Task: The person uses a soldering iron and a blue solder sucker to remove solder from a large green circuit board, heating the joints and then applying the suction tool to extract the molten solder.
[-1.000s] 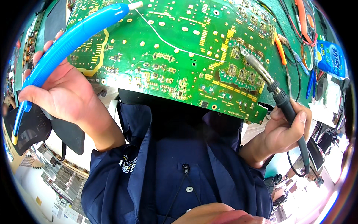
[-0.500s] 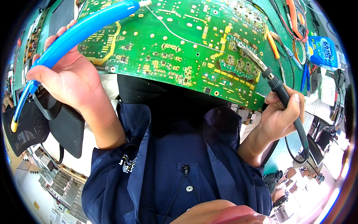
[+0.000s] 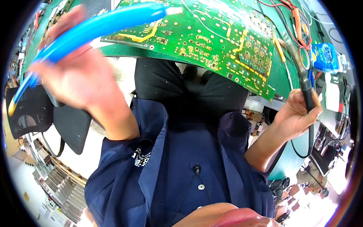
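Two tools in hand; one green circuit board [image 3: 211, 47] on desk [image 3: 281, 81].
My left hand [image 3: 77, 75] half-curls round the blue tube tool [image 3: 109, 30]; my right hand [image 3: 297, 113] grips the soldering iron [image 3: 305, 83], which, if hot and let dip, could scorch the orange meter [image 3: 297, 24].

My left hand [image 3: 81, 77] is blurred, and the long, curved, blue plastic tool [image 3: 102, 32] in it covers part of my fingers. Its pale tip [image 3: 174, 11] is smeared. The tool also hides part of the flat green circuit board with gold-coloured pads [image 3: 181, 39], which the picture's top edge cuts off. White glare washes out the board's upper right, and its small components [image 3: 204, 51] are too tiny for me to tell apart. In my right hand [image 3: 297, 115], the metal-barrelled, black-handled soldering iron [image 3: 305, 81] has a blurred far end.
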Demonstrator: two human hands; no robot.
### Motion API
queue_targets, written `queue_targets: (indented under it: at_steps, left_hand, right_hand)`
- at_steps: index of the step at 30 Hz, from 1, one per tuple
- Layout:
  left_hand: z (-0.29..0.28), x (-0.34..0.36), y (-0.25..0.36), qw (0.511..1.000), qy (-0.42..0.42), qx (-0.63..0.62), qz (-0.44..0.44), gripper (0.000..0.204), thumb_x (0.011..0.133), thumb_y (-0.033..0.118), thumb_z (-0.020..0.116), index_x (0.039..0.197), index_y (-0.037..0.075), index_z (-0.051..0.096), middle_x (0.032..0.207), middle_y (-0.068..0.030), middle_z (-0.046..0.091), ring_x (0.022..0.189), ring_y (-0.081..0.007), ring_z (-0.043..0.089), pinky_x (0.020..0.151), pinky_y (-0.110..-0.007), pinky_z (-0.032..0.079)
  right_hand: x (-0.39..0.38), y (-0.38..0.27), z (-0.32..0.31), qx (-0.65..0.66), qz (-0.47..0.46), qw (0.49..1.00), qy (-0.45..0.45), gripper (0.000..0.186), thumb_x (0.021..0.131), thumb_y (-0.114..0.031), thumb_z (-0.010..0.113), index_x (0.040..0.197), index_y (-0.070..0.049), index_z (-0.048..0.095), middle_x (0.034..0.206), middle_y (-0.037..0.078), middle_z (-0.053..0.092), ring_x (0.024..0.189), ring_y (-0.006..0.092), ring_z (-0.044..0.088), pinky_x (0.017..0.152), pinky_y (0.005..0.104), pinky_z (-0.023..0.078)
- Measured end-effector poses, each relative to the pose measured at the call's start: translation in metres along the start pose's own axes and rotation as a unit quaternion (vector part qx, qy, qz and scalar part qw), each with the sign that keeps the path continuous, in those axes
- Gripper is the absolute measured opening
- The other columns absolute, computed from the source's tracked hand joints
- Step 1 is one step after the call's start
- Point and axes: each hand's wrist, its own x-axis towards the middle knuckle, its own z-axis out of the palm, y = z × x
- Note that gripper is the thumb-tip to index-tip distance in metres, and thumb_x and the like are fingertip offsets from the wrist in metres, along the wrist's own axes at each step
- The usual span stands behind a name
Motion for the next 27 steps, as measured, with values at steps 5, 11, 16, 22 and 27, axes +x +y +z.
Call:
queue_targets:
  at_steps: [5,11,16,22,27]
  left_hand:
    - [-0.045,0.051,0.091,0.966,-0.237,-0.045,-0.097,0.025,0.087,0.023,0.053,0.097,0.001,0.057,0.066,-0.0046,0.048,0.061,-0.0178,0.049,0.065,-0.036,0.043]
    - [-0.011,-0.023,0.063,0.745,-0.442,0.499,0.02,0.029,0.078,0.014,0.073,0.104,0.009,0.06,0.075,-0.0061,0.062,0.062,-0.0134,0.06,0.054,-0.028,0.046]
    - [0.019,-0.067,0.054,0.577,-0.692,0.429,-0.057,0.032,0.073,0.008,0.065,0.103,0.009,0.055,0.077,-0.0116,0.064,0.07,-0.0331,0.064,0.058,-0.04,0.048]
    - [0.03,-0.092,0.057,0.619,-0.678,0.394,0.039,0.039,0.069,0.006,0.064,0.106,0.01,0.054,0.074,-0.0112,0.062,0.066,-0.0338,0.062,0.056,-0.042,0.048]
    - [0.039,-0.104,0.05,0.627,-0.657,0.399,0.128,0.021,0.08,0.018,0.058,0.099,0.01,0.056,0.058,-0.0062,0.059,0.05,-0.0254,0.063,0.042,-0.036,0.049]
  right_hand:
    - [0.001,-0.023,-0.014,0.044,-0.053,0.989,-0.131,0.061,0.099,-0.046,0.036,0.138,0.0,0.03,0.107,0.032,0.061,0.083,0.0281,0.066,0.071,0.0337,0.051]
    - [-0.005,-0.039,0.023,0.221,-0.036,0.945,-0.24,0.054,0.101,-0.042,0.03,0.138,-0.003,0.029,0.12,0.038,0.051,0.1,0.0422,0.062,0.085,0.0423,0.051]
    - [-0.026,-0.051,0.044,0.185,0.043,0.924,-0.332,0.088,0.081,-0.076,0.031,0.122,0.001,0.042,0.121,0.042,0.048,0.117,0.0501,0.049,0.098,0.0523,0.041]
    - [-0.051,-0.06,0.046,0.177,0.013,0.879,-0.443,0.08,0.07,-0.073,0.059,0.104,-0.001,0.047,0.117,0.039,0.052,0.121,0.0429,0.049,0.105,0.0484,0.033]
    - [-0.06,-0.054,0.052,0.166,-0.019,0.889,-0.427,0.066,0.074,-0.056,0.071,0.107,-0.005,0.044,0.126,0.039,0.046,0.12,0.0439,0.049,0.104,0.0481,0.035]
